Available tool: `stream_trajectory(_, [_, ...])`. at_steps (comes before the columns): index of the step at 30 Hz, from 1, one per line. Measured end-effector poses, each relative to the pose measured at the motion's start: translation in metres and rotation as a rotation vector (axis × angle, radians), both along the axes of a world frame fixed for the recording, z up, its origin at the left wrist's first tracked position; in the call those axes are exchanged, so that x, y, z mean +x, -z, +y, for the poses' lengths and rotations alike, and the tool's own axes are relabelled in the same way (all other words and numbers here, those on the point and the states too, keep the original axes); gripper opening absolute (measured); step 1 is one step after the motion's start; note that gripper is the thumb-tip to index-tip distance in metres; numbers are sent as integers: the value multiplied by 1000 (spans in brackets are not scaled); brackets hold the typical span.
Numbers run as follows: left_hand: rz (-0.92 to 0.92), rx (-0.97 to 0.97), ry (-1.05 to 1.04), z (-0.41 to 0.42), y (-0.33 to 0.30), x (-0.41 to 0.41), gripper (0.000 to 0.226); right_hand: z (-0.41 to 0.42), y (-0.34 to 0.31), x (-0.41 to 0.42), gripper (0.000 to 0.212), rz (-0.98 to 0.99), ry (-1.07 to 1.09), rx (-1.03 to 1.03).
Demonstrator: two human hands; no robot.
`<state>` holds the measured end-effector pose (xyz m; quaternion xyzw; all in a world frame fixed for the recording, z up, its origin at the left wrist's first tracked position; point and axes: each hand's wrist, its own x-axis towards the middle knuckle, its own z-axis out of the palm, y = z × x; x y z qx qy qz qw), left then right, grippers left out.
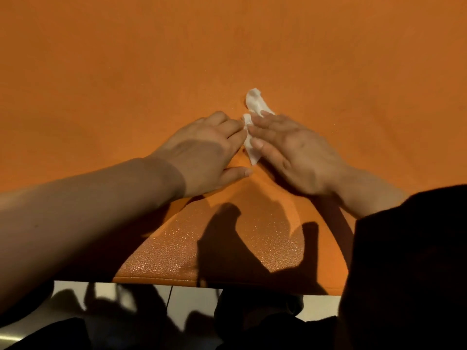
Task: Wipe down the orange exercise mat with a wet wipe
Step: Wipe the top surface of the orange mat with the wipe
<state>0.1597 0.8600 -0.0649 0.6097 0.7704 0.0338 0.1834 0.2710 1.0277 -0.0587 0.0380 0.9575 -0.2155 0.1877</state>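
Note:
The orange exercise mat (151, 72) fills nearly the whole head view, its textured surface shining near the front edge. A crumpled white wet wipe (255, 103) lies on the mat in the middle. My left hand (207, 152) lies flat with straight fingers, its fingertips touching the wipe's left edge. My right hand (290, 152) is also flat, its straight fingers pressing on the wipe's right side. Part of the wipe is hidden under my right fingers.
The mat's front edge (227, 284) runs across the bottom, with light floor tiles (192, 304) below it. A dark sleeve (409, 274) covers the lower right corner. Dark shapes and shadows lie along the bottom.

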Motion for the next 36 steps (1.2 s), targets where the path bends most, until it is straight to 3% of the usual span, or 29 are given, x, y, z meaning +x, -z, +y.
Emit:
stream_trajectory(4, [-1,20,4,4,1,-8,78,37,7,-1,67,26,170,119])
stream_trajectory(7, [-26,3,-12,8,2,-13,77,27,6,13,75,68,211,166])
stream_trajectory(10, [5,3,-22,17,6,-20,77,10,9,6,78,114,109,121])
stream_trajectory(13, [-12,-41,-48,28,9,-29,79,24,16,-25,68,96,3,93])
stream_trajectory(19, [34,-60,-49,48,9,-54,73,76,25,-36,67,102,91,236])
stream_trajectory(22, [41,-43,-57,55,11,-66,69,60,25,-20,72,103,124,185])
stream_trajectory(25, [44,-27,-70,64,13,-77,67,51,28,-32,74,106,30,120])
stream_trajectory(28, [36,-5,-76,71,17,-82,67,71,35,-67,71,117,-56,180])
stream_trajectory(32, [39,24,-65,80,19,-89,66,106,38,-87,68,141,52,265])
stream_trajectory(36, [42,20,-44,87,22,-100,68,92,36,-74,71,158,172,242])
